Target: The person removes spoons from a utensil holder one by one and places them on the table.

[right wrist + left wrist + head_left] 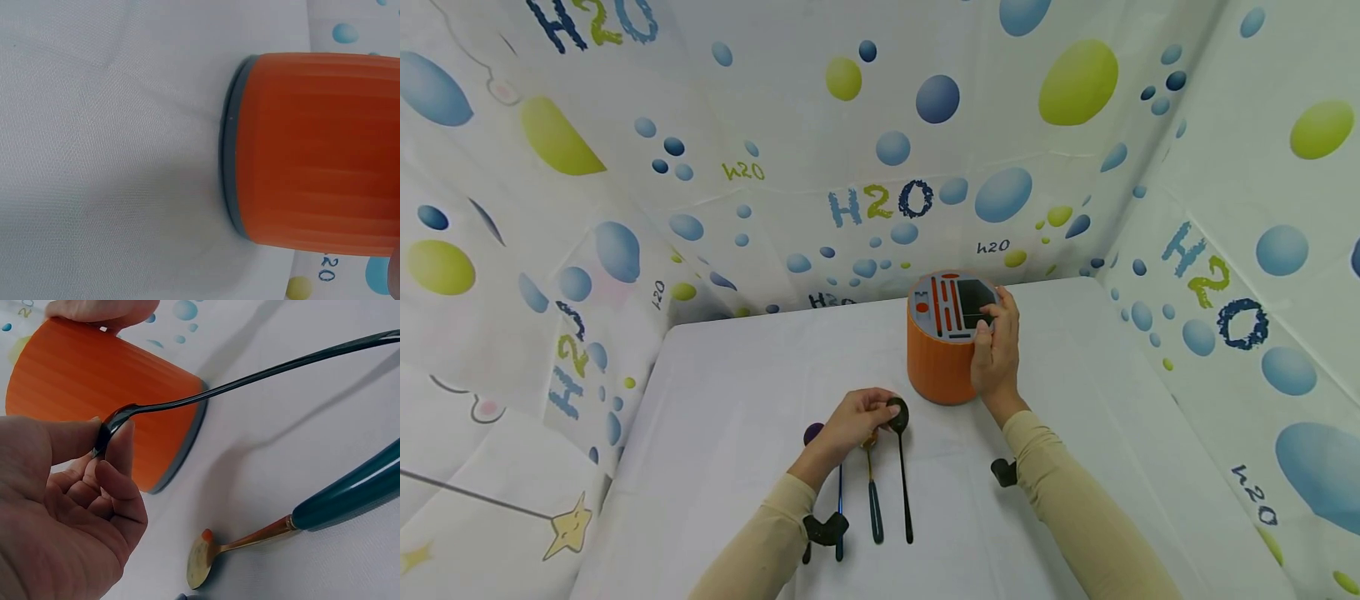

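Note:
My left hand (pixel 857 421) pinches a black spoon (pixel 898 415) by its bowl between thumb and fingers. In the left wrist view the handle of this black spoon (pixel 250 378) slants up to the right, with its shadow on the cloth below. My right hand (pixel 998 350) grips the upper right rim of an orange utensil holder (pixel 940 367), fingers bent over its dark opening. That holder stands upright and has a grey slotted top. A gold spoon with a green handle (pixel 876 510) lies beside the black one.
Left of the gold spoon, a purple-blue spoon (pixel 812 433) lies partly behind my left hand and wrist. The tip of another dark handle (pixel 807 553) shows below the left wrist. A white cloth (pixel 730 400) covers the table, and printed curtains (pixel 790 108) hang around it.

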Tool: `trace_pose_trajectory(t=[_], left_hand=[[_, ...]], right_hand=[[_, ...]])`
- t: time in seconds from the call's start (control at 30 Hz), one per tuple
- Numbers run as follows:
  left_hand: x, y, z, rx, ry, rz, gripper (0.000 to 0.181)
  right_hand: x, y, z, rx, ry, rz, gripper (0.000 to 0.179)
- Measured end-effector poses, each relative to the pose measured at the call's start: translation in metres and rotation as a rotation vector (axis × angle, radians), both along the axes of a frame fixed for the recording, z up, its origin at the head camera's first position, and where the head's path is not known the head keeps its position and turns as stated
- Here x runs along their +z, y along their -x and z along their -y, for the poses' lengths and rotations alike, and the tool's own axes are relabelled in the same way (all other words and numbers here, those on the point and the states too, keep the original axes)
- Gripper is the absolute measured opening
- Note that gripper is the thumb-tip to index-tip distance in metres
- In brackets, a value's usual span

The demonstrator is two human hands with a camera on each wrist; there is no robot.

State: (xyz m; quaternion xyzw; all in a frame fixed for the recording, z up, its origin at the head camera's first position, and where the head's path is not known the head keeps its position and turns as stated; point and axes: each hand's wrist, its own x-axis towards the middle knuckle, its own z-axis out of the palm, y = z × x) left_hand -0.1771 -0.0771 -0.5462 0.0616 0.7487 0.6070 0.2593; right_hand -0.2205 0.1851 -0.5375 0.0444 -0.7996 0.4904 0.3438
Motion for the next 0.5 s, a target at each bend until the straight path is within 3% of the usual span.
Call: trace_pose_trajectory(t=[0.27, 0.5], left_hand=[[-0.0011, 0.0026, 0.0024, -0.067, 0.068, -0.030, 0.026], [-0.0013, 0.0099, 0.0066, -0.170, 0.281, -0.186, 0.025]], right_hand=[[0.0001, -0.0014, 0.0002, 0.004, 0.013, 0.011, 0.040], [-0.0006, -0.0012, 0.0005, 0.001, 0.011, 0.004, 0.039]])
